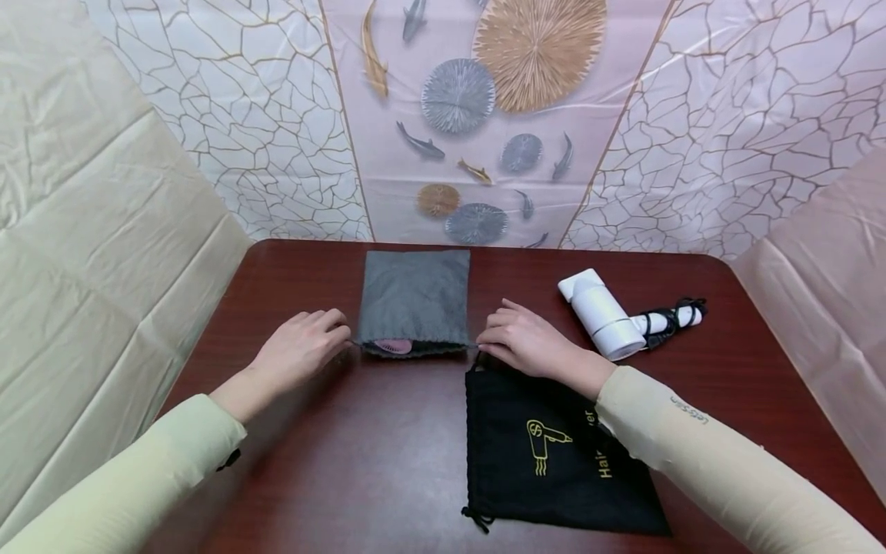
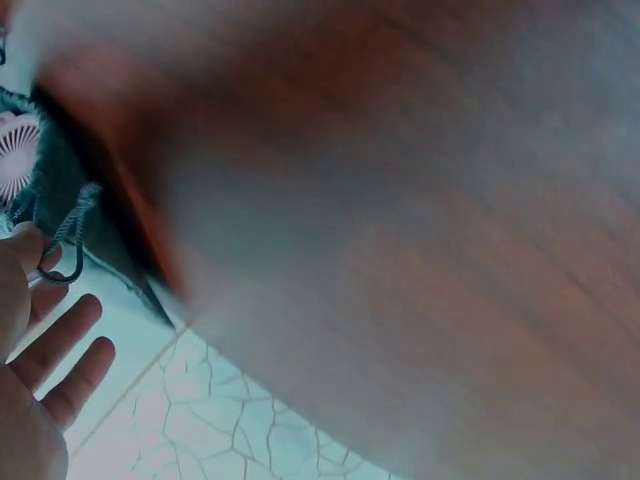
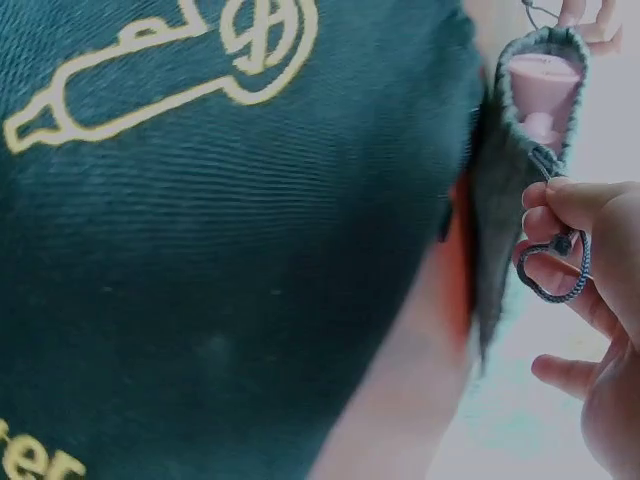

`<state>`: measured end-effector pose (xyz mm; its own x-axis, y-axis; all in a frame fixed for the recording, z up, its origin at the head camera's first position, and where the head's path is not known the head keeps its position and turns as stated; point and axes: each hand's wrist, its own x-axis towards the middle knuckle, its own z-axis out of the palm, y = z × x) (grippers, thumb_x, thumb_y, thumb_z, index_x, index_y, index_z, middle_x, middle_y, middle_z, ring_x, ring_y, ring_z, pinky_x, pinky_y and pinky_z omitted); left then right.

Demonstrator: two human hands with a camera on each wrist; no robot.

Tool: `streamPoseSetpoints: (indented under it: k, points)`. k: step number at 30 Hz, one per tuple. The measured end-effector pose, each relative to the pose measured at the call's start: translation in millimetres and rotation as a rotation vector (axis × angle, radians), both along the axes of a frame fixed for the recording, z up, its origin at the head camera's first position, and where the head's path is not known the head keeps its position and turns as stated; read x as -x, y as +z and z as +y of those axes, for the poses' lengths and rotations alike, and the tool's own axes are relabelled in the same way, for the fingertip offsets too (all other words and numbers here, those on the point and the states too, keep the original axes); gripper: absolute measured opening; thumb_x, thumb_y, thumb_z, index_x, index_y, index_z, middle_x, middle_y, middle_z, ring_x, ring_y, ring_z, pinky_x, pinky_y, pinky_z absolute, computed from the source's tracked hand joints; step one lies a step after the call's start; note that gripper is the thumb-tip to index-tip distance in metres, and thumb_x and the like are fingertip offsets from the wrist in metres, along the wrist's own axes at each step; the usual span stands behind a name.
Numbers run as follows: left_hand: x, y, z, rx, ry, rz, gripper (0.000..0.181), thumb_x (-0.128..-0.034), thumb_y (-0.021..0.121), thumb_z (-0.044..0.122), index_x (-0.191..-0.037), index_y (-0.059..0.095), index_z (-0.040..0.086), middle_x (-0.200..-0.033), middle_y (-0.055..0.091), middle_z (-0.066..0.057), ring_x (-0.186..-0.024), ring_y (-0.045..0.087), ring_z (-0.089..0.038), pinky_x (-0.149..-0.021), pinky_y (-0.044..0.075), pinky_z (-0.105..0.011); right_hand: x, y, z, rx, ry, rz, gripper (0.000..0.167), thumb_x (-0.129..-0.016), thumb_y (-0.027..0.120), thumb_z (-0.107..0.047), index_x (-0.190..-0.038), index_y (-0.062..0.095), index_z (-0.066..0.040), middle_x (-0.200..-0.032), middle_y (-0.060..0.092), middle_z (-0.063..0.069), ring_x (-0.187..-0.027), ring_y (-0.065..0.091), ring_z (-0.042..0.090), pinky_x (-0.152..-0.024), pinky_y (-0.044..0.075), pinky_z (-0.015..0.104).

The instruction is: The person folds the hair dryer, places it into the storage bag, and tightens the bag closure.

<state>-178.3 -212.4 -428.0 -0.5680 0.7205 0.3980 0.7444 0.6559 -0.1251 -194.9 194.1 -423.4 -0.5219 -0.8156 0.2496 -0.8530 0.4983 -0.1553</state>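
A grey drawstring pouch (image 1: 415,296) lies on the table with its mouth toward the person, partly open. Inside the mouth a pink object (image 1: 393,346) shows; the left wrist view gives it a ribbed round face (image 2: 16,160). At the pouch's left corner the left hand (image 1: 304,342) pinches a drawstring loop (image 2: 70,240) between thumb and finger, its other fingers spread. The right hand (image 1: 522,338) pinches the cord (image 3: 560,240) at the right corner, the knotted loop hanging across its fingers. The pink object (image 3: 543,90) sits within the pouch opening in the right wrist view.
A black drawstring bag (image 1: 505,446) with a yellow hair dryer print lies under the right forearm. Behind the right hand is a white hair dryer (image 1: 602,315) with its black cord (image 1: 667,323) wrapped round the handle. Patterned cloth (image 1: 277,115) hangs behind the table (image 1: 311,477).
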Motion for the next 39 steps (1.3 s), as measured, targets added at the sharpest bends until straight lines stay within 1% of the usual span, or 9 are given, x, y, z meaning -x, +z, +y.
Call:
streamPoseSetpoints:
  k: [5, 11, 16, 23, 29, 32, 35, 37, 39]
  points:
    - [4.8, 15.9, -8.2, -0.081, 0.016, 0.004, 0.007, -0.0932, 0.08, 0.008, -0.097, 0.074, 0.007, -0.104, 0.066, -0.01, -0.085, 0.067, -0.032, -0.073, 0.057, -0.047, 1.0, 19.1, -1.0, 0.065, 0.005, 0.05, 0.008, -0.097, 0.078, -0.008, -0.104, 0.082, -0.007, -0.094, 0.071, 0.004, -0.098, 0.069, 0.025, -0.116, 0.04, 0.067]
    - [9.4, 36.4, -14.2, -0.18, 0.091, -0.006, 0.005, -0.096, 0.078, 0.009, -0.1, 0.075, 0.007, -0.106, 0.066, -0.009, -0.079, 0.066, -0.033, -0.066, 0.055, -0.047, 6.1, 41.7, 3.0, 0.156, -0.005, 0.109, 0.008, -0.095, 0.078, -0.004, -0.102, 0.082, -0.005, -0.092, 0.071, 0.005, -0.096, 0.07, 0.026, -0.116, 0.04, 0.067]
    - [11.4, 47.4, -18.8, -0.233, 0.146, -0.009, 0.003, -0.0983, 0.075, 0.01, -0.101, 0.074, 0.009, -0.109, 0.065, -0.008, -0.076, 0.067, -0.034, -0.061, 0.054, -0.048, 10.7, 50.6, 13.3, 0.218, -0.023, 0.127, 0.008, -0.093, 0.079, -0.001, -0.1, 0.081, -0.004, -0.089, 0.07, 0.005, -0.094, 0.069, 0.028, -0.115, 0.041, 0.068]
    - [11.6, 41.1, -32.6, -0.261, 0.216, -0.034, 0.007, -0.0962, 0.075, 0.006, -0.1, 0.073, 0.011, -0.108, 0.065, -0.008, -0.078, 0.068, -0.033, -0.06, 0.052, -0.048, 7.2, 48.1, 32.8, 0.196, -0.053, 0.106, 0.013, -0.089, 0.082, 0.003, -0.1, 0.082, -0.003, -0.088, 0.069, 0.006, -0.09, 0.068, 0.027, -0.112, 0.043, 0.07]
    - [12.5, 35.9, -46.3, -0.266, 0.253, -0.034, 0.005, -0.0987, 0.073, 0.007, -0.095, 0.071, 0.009, -0.107, 0.066, -0.009, -0.082, 0.069, -0.033, -0.061, 0.053, -0.049, 1.3, 43.3, 52.5, 0.179, -0.062, 0.094, 0.012, -0.09, 0.082, 0.001, -0.099, 0.082, -0.005, -0.084, 0.066, 0.003, -0.083, 0.066, 0.022, -0.107, 0.046, 0.072]
    - [12.0, 34.5, -53.8, -0.272, 0.297, -0.049, 0.005, -0.0992, 0.072, 0.007, -0.094, 0.07, 0.009, -0.108, 0.067, -0.01, -0.088, 0.07, -0.032, -0.062, 0.055, -0.052, -0.6, 38.5, 62.8, 0.172, -0.055, 0.102, 0.013, -0.088, 0.081, 0.003, -0.099, 0.081, -0.005, -0.083, 0.065, 0.002, -0.078, 0.062, 0.019, -0.099, 0.053, 0.065]
    - [10.7, 32.0, -61.0, -0.278, 0.35, -0.068, 0.004, -0.0989, 0.072, 0.008, -0.095, 0.072, 0.009, -0.11, 0.067, -0.01, -0.091, 0.07, -0.032, -0.061, 0.055, -0.056, -1.7, 32.1, 73.8, 0.172, -0.052, 0.109, 0.017, -0.084, 0.082, 0.006, -0.097, 0.081, -0.005, -0.083, 0.066, 0.001, -0.075, 0.06, 0.019, -0.092, 0.053, 0.062]
    - [10.4, 29.9, -64.2, -0.281, 0.375, -0.079, 0.003, -0.0991, 0.072, 0.009, -0.096, 0.072, 0.009, -0.111, 0.067, -0.01, -0.092, 0.07, -0.032, -0.061, 0.055, -0.058, -2.7, 28.4, 79.5, 0.168, -0.057, 0.099, 0.018, -0.083, 0.083, 0.007, -0.097, 0.081, -0.005, -0.085, 0.068, 0.001, -0.076, 0.061, 0.019, -0.092, 0.053, 0.062]
    - [10.7, 27.8, -65.5, -0.285, 0.393, -0.088, 0.004, -0.0994, 0.072, 0.009, -0.096, 0.072, 0.008, -0.112, 0.067, -0.011, -0.093, 0.07, -0.033, -0.061, 0.055, -0.059, -3.3, 25.0, 82.9, 0.155, -0.067, 0.089, 0.018, -0.083, 0.083, 0.006, -0.097, 0.081, -0.005, -0.086, 0.068, 0.001, -0.079, 0.064, 0.018, -0.098, 0.052, 0.067]
